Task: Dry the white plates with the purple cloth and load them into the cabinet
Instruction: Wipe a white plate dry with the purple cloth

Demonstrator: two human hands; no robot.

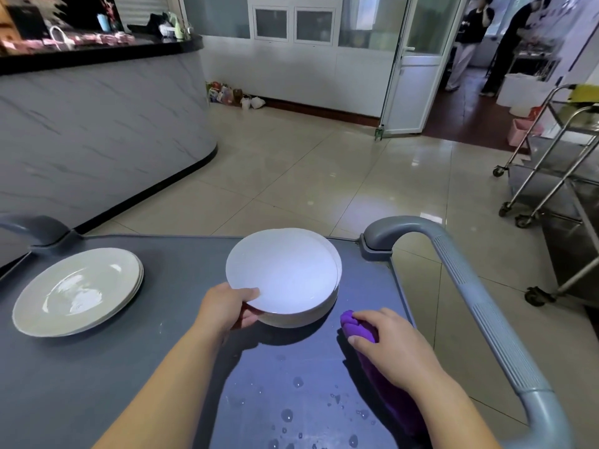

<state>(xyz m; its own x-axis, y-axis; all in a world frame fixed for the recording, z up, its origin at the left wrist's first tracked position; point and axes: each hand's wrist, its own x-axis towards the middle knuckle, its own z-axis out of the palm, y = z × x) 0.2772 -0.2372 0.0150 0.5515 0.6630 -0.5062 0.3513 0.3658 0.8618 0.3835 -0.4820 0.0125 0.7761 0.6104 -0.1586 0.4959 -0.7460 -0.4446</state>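
Your left hand (227,307) is pinching the near edge of the top plate (282,270), with the thumb lying on its upper face and the fingers curling underneath. That white plate is tilting up slightly off the stack of white plates (301,319) beneath it, which is sitting near the middle of the grey cart top (129,367).

Your right hand (389,345) is closing on the purple cloth (356,325), with the bunched end showing between the thumb and the fingers. The cloth is lying on the cart just to the right of the stack, not touching the plates, and its tail is trailing back under your wrist.

A second stack of plates (77,293) is resting well apart on the left side of the cart, its top plate shining with reflected light. Water drops (287,414) are beading on the cart surface between your forearms. The cart's grey handle (486,303) is curving along the right side.

Beyond the cart, a marble-patterned counter (97,124) is standing on the left and a steel trolley (551,163) on the right. 2 people (470,43) are standing past the open door.
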